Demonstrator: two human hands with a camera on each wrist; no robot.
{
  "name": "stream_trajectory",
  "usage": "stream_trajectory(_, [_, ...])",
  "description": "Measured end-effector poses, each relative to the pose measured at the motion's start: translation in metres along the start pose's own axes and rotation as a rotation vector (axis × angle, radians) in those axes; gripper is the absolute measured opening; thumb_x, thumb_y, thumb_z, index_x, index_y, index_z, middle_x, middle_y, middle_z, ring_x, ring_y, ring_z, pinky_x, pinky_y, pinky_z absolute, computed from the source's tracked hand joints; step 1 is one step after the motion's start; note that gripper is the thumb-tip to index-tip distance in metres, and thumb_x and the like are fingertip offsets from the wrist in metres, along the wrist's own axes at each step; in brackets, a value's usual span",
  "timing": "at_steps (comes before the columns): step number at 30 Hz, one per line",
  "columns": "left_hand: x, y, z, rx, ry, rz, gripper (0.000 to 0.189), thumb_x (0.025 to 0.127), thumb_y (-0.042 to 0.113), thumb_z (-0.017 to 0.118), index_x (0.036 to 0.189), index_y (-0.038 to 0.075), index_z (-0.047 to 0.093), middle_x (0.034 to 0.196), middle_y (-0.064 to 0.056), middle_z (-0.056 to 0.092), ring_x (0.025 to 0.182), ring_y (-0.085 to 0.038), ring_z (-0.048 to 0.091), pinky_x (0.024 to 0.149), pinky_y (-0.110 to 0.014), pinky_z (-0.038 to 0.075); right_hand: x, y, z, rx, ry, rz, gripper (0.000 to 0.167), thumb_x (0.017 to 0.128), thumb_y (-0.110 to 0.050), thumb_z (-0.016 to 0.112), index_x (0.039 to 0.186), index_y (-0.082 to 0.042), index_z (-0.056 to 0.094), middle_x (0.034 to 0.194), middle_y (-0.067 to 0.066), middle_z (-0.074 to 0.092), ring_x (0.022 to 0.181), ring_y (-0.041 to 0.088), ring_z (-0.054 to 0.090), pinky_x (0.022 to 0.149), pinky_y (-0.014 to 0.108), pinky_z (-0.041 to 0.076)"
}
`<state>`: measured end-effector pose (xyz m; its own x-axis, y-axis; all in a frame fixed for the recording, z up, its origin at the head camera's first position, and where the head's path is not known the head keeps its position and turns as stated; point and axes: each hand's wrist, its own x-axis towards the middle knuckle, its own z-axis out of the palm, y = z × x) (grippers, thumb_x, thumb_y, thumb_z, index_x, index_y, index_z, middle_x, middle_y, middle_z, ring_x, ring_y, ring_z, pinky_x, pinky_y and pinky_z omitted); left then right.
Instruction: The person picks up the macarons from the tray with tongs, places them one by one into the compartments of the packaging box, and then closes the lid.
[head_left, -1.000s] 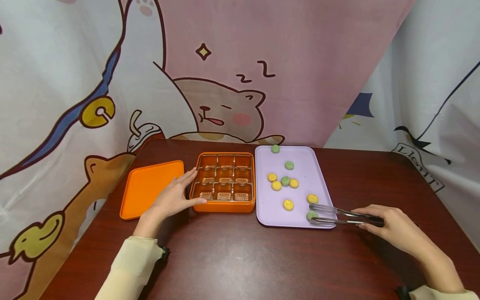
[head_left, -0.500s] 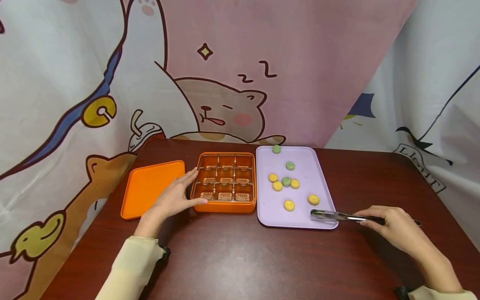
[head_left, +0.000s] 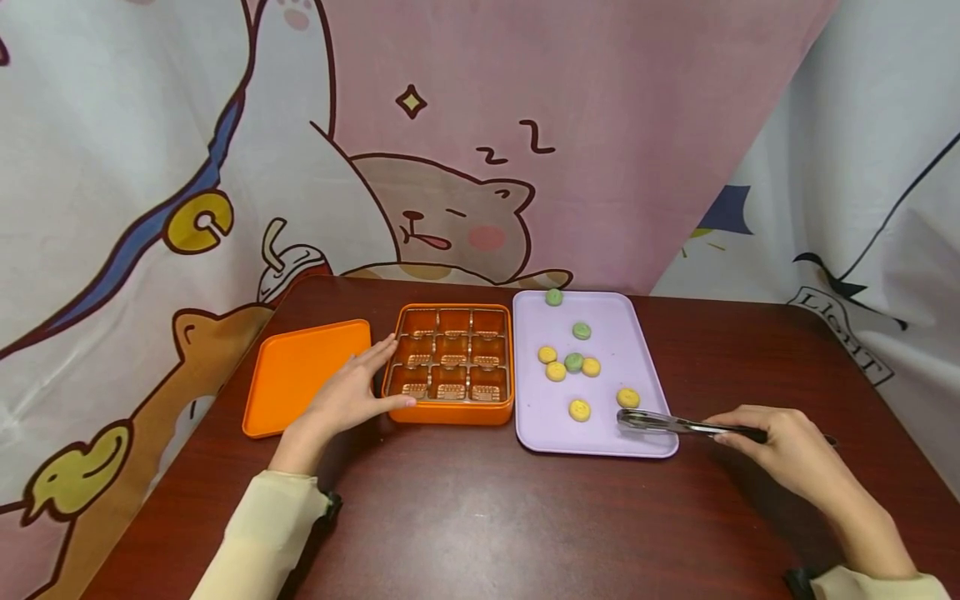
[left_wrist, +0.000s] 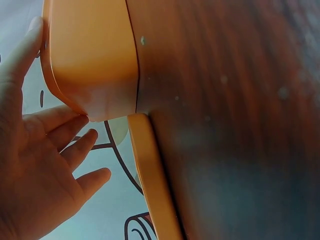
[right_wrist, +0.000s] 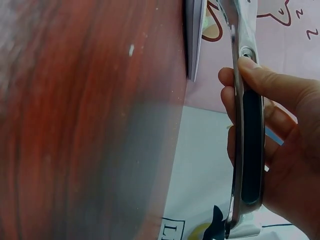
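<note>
My right hand grips a pair of metal tongs by their dark handle, with thumb and fingers around it in the right wrist view. The tongs' ends are squeezed together above the front right of a lilac tray; what lies between them is hidden. Several yellow cookies and green cookies are scattered on the tray. With fingers spread, my left hand touches the left side and front of an orange box, whose clear insert has several compartments. Its fingertips meet the box's corner in the left wrist view.
An orange lid lies on the brown table, left of the box and partly behind my left hand. The tray stands close to the box's right side. A cartoon-printed curtain hangs along the table's back.
The tongs were spread around a green cookie at the tray's front right corner; they have closed and risen a little. That cookie is no longer visible on the tray. My left hand stayed put.
</note>
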<state>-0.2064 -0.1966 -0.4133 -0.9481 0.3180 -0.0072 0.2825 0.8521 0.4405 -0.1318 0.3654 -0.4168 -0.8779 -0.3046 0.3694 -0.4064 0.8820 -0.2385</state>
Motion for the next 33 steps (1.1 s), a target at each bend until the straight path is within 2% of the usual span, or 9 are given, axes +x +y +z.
stream_trajectory(9, [-0.001, -0.001, 0.0, -0.013, 0.004, 0.003, 0.104, 0.08, 0.06, 0.074, 0.158, 0.009, 0.027, 0.167, -0.009, 0.022, 0.151, -0.038, 0.026, 0.122, -0.059, 0.018, 0.005, -0.005, 0.0, 0.03, 0.014, 0.028, 0.031, 0.071, -0.008, 0.086, 0.094, -0.028, 0.079, 0.083, -0.011, 0.073, 0.072, -0.009, 0.055, 0.06, 0.013, 0.043])
stream_trajectory(33, [-0.002, -0.001, 0.0, -0.021, -0.002, 0.003, 0.104, 0.08, 0.063, 0.073, 0.159, 0.013, 0.026, 0.168, -0.005, 0.021, 0.151, -0.039, 0.027, 0.122, -0.059, 0.018, 0.022, -0.024, 0.005, 0.107, 0.088, -0.036, 0.035, 0.069, -0.005, 0.087, 0.095, -0.028, 0.08, 0.084, -0.009, 0.074, 0.076, -0.005, 0.061, 0.07, 0.004, 0.042])
